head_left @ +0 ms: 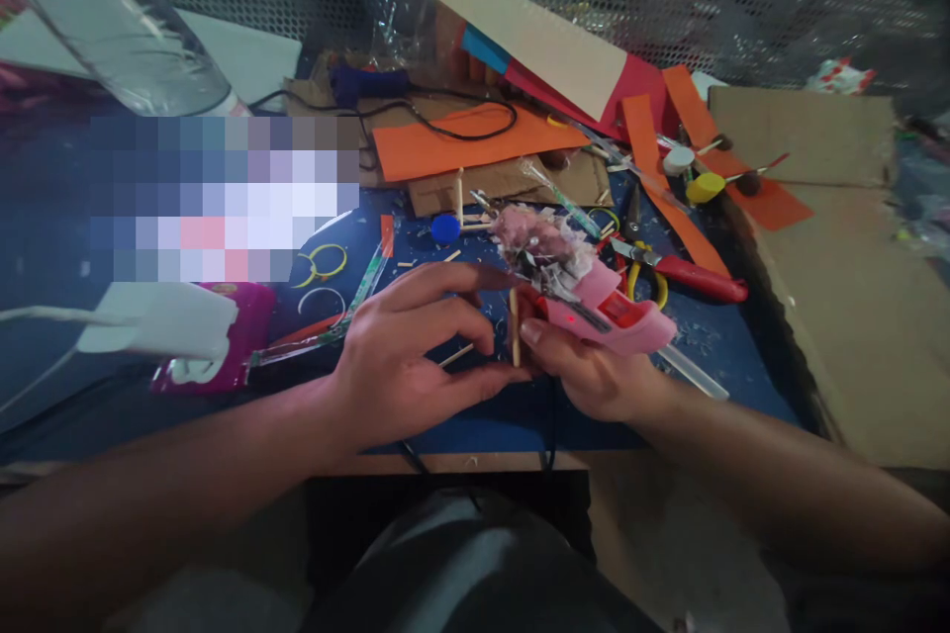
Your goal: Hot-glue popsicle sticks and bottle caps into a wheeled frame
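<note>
My right hand point(594, 371) grips a pink glue gun point(616, 316) whose tip points left, crusted with dried glue and scraps. My left hand point(408, 346) pinches a short upright wooden stick point(515, 326) between thumb and fingers, right at the gun's nozzle. A second thin stick point(456, 354) lies under the left fingers. Both hands hover over a blue work mat point(712, 356) near the table's front edge.
Red-handled pliers point(690, 275) lie just behind the gun. Orange paper strips point(460, 143), cardboard pieces point(838, 247), bottle caps point(705, 186) and a blue cap point(445, 228) crowd the back. A clear bottle point(119, 40) stands far left, a white charger point(159, 321) on a magenta object front left.
</note>
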`<action>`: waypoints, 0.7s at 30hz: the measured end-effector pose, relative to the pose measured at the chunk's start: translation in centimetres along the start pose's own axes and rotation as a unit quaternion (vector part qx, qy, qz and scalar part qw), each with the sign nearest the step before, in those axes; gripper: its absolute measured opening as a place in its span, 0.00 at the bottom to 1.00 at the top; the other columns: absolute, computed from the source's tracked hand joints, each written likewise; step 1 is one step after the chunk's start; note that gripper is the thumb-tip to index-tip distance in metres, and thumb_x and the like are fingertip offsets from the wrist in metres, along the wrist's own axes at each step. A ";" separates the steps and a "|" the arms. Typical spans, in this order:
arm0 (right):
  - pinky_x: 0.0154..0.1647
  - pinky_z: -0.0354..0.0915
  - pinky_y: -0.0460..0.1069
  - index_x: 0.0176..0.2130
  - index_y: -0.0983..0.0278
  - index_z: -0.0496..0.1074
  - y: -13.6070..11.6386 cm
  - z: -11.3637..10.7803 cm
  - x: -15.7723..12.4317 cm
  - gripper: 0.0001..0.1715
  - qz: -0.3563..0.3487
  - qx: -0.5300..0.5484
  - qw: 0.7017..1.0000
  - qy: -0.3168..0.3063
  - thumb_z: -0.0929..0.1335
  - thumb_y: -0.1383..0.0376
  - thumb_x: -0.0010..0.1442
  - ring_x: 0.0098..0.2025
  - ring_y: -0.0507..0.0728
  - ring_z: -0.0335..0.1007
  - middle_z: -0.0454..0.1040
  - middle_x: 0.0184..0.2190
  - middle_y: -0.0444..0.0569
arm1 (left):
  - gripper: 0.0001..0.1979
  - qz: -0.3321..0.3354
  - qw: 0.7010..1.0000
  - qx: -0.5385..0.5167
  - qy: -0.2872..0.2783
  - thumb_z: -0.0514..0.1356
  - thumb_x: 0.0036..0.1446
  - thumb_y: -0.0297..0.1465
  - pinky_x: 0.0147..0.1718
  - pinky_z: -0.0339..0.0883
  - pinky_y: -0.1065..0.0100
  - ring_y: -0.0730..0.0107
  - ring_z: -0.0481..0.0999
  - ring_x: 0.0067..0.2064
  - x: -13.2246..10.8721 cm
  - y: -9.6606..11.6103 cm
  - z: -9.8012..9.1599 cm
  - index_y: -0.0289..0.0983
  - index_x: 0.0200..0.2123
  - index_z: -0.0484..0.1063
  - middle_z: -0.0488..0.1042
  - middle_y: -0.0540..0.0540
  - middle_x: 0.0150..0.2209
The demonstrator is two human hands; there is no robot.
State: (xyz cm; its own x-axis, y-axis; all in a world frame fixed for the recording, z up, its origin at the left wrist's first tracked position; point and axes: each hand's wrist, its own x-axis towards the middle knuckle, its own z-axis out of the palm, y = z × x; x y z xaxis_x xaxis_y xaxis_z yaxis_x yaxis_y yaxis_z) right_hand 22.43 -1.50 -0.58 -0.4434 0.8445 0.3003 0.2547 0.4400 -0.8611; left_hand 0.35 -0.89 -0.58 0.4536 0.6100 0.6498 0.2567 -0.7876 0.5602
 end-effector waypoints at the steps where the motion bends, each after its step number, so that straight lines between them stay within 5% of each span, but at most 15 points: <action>1: 0.50 0.75 0.56 0.34 0.56 0.62 0.1 0.0 0.0 0.12 -0.014 0.000 1.000 0.004 0.65 0.66 0.71 0.38 0.57 0.73 0.72 0.31 0.44 | 0.13 -0.006 1.000 -0.006 0.001 0.78 0.59 0.32 0.50 0.80 0.68 0.67 0.87 0.48 0.0 0.0 0.0 0.37 0.34 0.77 0.84 0.40 0.53; 13: 0.50 0.75 0.58 0.33 0.56 0.62 0.1 -0.1 0.0 0.12 0.020 0.002 1.000 0.001 0.67 0.63 0.70 0.37 0.59 0.73 0.68 0.28 0.42 | 0.15 -0.030 0.999 -0.011 0.007 0.79 0.56 0.33 0.49 0.83 0.65 0.64 0.87 0.49 0.0 0.2 0.1 0.38 0.32 0.75 0.85 0.42 0.53; 18: 0.31 0.66 0.53 0.34 0.56 0.64 0.5 -0.1 -0.8 0.20 0.075 0.119 0.989 -0.042 0.66 0.48 0.75 0.27 0.56 0.63 0.62 0.24 0.40 | 0.15 -0.044 0.999 -0.016 0.012 0.79 0.55 0.33 0.46 0.83 0.64 0.63 0.88 0.46 0.1 -0.1 0.0 0.38 0.30 0.75 0.86 0.41 0.52; 21: 0.29 0.61 0.52 0.35 0.57 0.64 0.6 -0.1 -1.3 0.23 0.098 0.206 0.973 -0.027 0.65 0.46 0.76 0.25 0.54 0.61 0.63 0.23 0.39 | 0.17 -0.066 0.997 -0.036 0.016 0.80 0.53 0.36 0.44 0.83 0.63 0.64 0.87 0.42 0.4 -0.4 -0.1 0.38 0.30 0.75 0.87 0.41 0.52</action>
State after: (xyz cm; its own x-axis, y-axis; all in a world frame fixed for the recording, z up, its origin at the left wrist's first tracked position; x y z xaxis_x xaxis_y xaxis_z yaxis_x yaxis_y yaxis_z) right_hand 23.28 -2.35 -1.41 -0.4686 0.8776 0.1008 -0.0226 0.1022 -0.9945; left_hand 0.37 -0.38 -0.54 0.3920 0.7116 0.5831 0.2494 -0.6923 0.6772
